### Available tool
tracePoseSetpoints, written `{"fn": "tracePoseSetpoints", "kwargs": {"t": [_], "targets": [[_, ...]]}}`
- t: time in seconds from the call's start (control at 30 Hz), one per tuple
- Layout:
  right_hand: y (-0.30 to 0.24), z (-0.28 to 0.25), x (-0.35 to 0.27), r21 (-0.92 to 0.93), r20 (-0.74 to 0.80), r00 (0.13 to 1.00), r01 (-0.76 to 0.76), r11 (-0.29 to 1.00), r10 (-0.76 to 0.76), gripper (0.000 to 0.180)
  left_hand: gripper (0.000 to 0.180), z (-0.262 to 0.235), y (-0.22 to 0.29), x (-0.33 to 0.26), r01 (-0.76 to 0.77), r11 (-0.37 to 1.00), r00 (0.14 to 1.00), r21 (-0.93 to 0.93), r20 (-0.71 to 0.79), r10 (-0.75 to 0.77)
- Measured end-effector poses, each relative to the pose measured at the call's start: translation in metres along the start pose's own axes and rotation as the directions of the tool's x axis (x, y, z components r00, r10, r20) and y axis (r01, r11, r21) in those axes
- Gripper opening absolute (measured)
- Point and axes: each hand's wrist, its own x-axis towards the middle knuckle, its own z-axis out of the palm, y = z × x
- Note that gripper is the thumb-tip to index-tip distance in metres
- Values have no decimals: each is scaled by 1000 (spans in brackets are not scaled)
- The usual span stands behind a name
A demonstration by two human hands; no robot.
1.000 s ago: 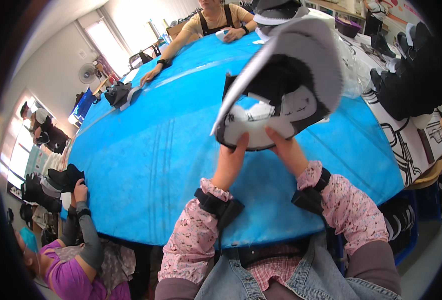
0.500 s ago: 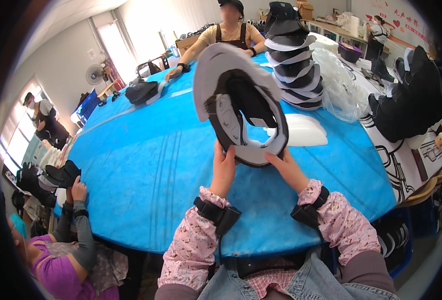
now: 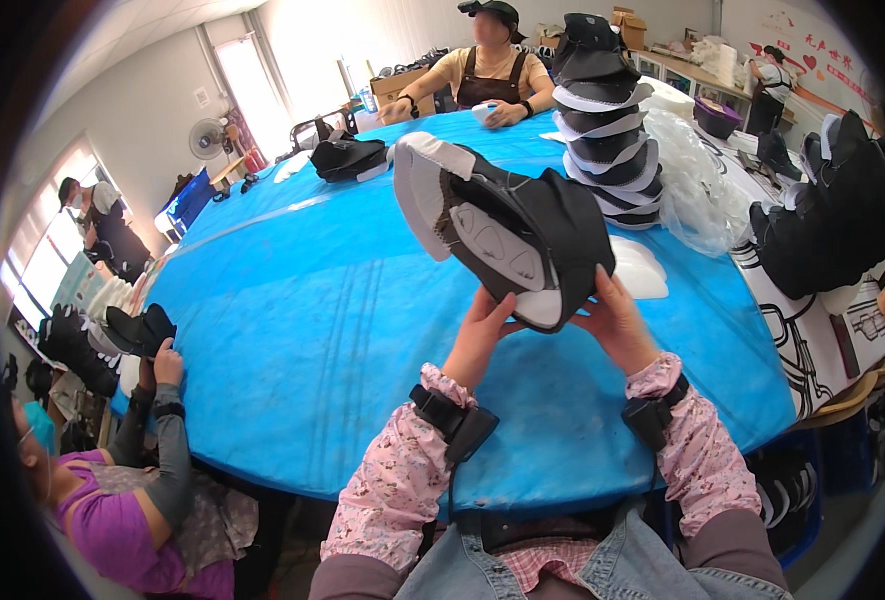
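Above the blue table (image 3: 303, 330) I hold up a black and white cap piece (image 3: 518, 230) with a white brim. My left hand (image 3: 483, 330) grips its lower left edge. My right hand (image 3: 618, 320) grips its lower right edge. The cap's white brim points up and to the left, and its padded underside faces me. A white flat piece (image 3: 643, 265) lies on the table just behind my right hand.
A tall stack of black and white caps (image 3: 598, 120) stands at the far right, next to clear plastic bags (image 3: 698, 190). Black caps (image 3: 348, 155) lie at the far side, where a person sits. Another person (image 3: 113, 480) sits at my left holding black pieces.
I have turned the cap piece over in both hands: its brim swung from the upper right to the upper left. My view has shifted, showing more of the table's right side.
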Motion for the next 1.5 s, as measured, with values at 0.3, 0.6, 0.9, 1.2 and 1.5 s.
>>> {"fn": "tracePoseSetpoints", "kwargs": {"t": [0.3, 0.6, 0.9, 1.2, 1.5], "targets": [[-149, -18, -35, -654, -232, 693, 409, 637, -683, 42, 52, -20, -17, 4, 62, 968, 969, 242, 218, -116], [-416, -59, -154, -838, 523, 116, -107, -534, -844, 36, 37, -24, -31, 13, 44, 972, 969, 233, 227, -99], [-457, -83, -193, -972, 53, 132, -222, -82, -990, 55, 32, -23, -29, 10, 11, 957, 976, 290, 203, -72], [-424, -77, -182, -656, 406, 282, -572, -492, -869, 65, 31, -20, -26, 3, 43, 957, 980, 288, 174, -97], [-420, -77, -120, -460, 539, 297, -680, -570, -789, 81, 31, -16, -28, 11, 25, 972, 967, 234, 240, -83]]}}
